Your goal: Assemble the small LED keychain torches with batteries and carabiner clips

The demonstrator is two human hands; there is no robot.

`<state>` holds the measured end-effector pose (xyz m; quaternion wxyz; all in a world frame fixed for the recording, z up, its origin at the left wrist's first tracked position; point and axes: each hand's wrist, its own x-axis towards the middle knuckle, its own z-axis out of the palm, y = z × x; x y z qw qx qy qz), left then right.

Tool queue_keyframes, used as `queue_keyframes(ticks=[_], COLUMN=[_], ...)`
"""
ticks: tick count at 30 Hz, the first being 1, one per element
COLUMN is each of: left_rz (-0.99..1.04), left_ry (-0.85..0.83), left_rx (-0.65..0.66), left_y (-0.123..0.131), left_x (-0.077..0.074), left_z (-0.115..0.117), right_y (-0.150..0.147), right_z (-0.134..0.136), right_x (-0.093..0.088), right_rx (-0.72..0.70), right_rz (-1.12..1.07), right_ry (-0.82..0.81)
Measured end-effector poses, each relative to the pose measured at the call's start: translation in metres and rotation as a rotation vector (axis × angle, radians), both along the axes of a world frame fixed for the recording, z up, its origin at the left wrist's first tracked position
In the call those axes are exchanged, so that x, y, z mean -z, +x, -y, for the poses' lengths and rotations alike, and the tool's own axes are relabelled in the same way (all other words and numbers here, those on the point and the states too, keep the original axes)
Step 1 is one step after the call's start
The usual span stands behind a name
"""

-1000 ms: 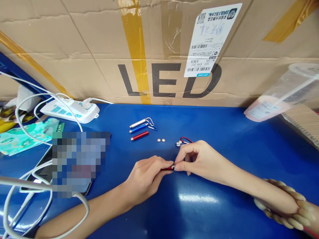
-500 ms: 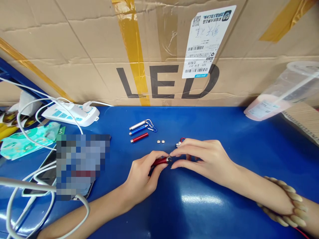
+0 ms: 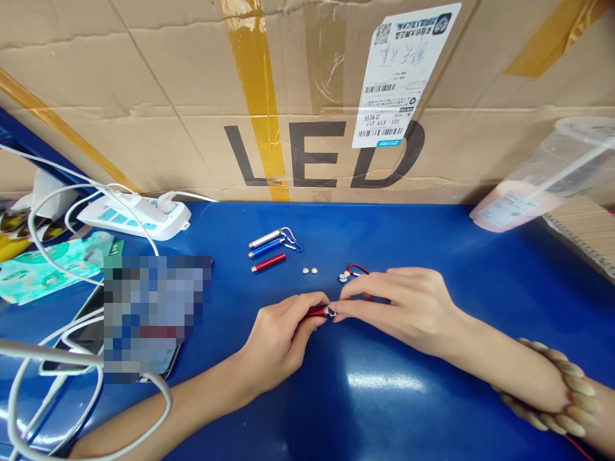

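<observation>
My left grip (image 3: 278, 333) wraps red tube (image 3: 314, 312); right grip (image 3: 408, 310) (wider just before) now nearly closed at metal end (image 3: 327, 311), hold unclear; work centres there

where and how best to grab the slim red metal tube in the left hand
Probably pinch the exposed silver metal end, coming from the right: the left hand covers the rest of the slim red metal tube save a short stretch, and the end points toward the right hand.

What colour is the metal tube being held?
The metal tube is red with a silvery end, seen best in the head view.
</observation>
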<state>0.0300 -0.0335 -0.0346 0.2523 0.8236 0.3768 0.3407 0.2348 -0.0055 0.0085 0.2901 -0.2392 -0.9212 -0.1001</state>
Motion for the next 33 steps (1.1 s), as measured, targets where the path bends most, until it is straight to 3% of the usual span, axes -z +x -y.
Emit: queue_keyframes(ticks=[4, 11, 16, 25, 33], left_rz=[-0.004, 0.02, 0.032, -0.024, -0.006], left_ry=[0.009, -0.038, -0.046, 0.163, 0.219], left_rx=[0.027, 0.099, 0.117, 0.115, 0.106], left_y=[-0.001, -0.001, -0.002, -0.002, -0.001], left_x=[0.001, 0.003, 0.007, 0.011, 0.013], left_z=[-0.001, 0.0, 0.0, -0.001, -0.001], right_y=[0.001, -0.004, -0.007, -0.009, -0.013], right_z=[0.0, -0.001, 0.001, 0.003, 0.0], right_x=[0.004, 0.012, 0.012, 0.012, 0.011], right_rx=[-0.005, 0.012, 0.061, 0.078, 0.209], right_rz=[-0.042, -0.142, -0.133, -0.142, -0.199], right_ry=[-0.098, -0.448, -0.537, -0.642, -1.021])
